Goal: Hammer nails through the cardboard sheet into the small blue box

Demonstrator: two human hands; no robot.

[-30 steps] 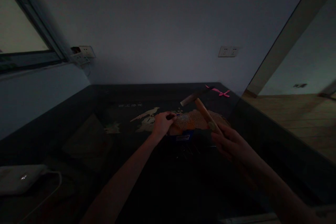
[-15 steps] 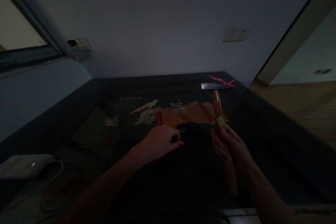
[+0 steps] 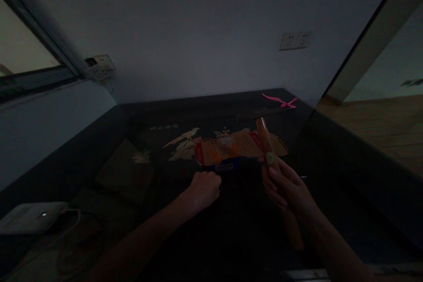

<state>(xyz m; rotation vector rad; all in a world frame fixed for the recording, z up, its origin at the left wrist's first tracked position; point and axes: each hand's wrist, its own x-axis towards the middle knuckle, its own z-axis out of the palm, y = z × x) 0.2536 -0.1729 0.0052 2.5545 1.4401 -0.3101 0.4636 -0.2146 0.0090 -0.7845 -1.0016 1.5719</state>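
Note:
My right hand is wrapped around the wooden handle of a hammer, which has a round label on it. Its dark metal head lies crosswise at the top, hard to make out in the dim light. My left hand is closed in a fist low over the dark table; whatever it may hold is hidden. Just beyond it lies a flattened, dotted orange-brown piece of packaging with red bands, and a blue packet at its near edge. Faint thin lines, perhaps nails, show between my hands.
A pink crossed-shape object lies at the table's far right corner. On the left is a white device with a cable. The black table has a bird decoration and meets the wall, which carries sockets.
My left hand has drawn back slightly left and down, turning from a pinch to a fist. The hammer has shifted a little left and tilted, its head losing its shine.

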